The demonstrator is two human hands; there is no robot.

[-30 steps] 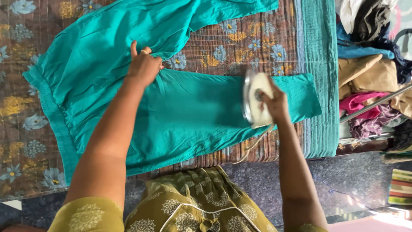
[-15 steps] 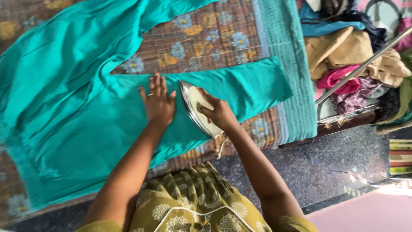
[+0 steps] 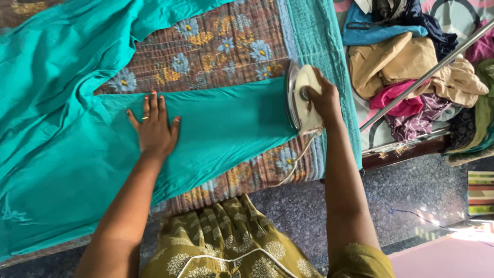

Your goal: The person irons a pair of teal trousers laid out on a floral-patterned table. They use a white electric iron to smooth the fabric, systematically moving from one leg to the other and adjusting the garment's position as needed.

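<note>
Below, the left hand (image 3: 153, 129) lies flat and fully open on a teal garment (image 3: 216, 128), fingers spread, palm pressing the cloth, gripping nothing. A ring shows on one finger and the nails are painted red. The garment is thin, smooth woven cloth; the part under the hands is a long flat panel, roughly rectangular, stretched out toward the right, while the rest gathers in soft folds to the left and along the top.

The right hand (image 3: 323, 98) is curled tightly around the handle of an electric iron (image 3: 301, 98) at the panel's right end. The iron has a rounded cream-white body and a shiny metal soleplate; it seems tipped up on its edge rather than lying flat, though the angle makes this hard to judge. A pale cord (image 3: 293, 164) trails from it down over the near edge.

Under the garment is a quilted cover (image 3: 226, 51) on the surface, brownish with blue and yellow printed flowers and a teal stitched border at the right. Beyond that border lies a heap of crumpled clothes (image 3: 411, 77) in tan, pink, blue and dark patterned fabric, crossed by a straight, glossy metal rod (image 3: 427, 77). The floor is speckled grey stone (image 3: 309, 216).
</note>
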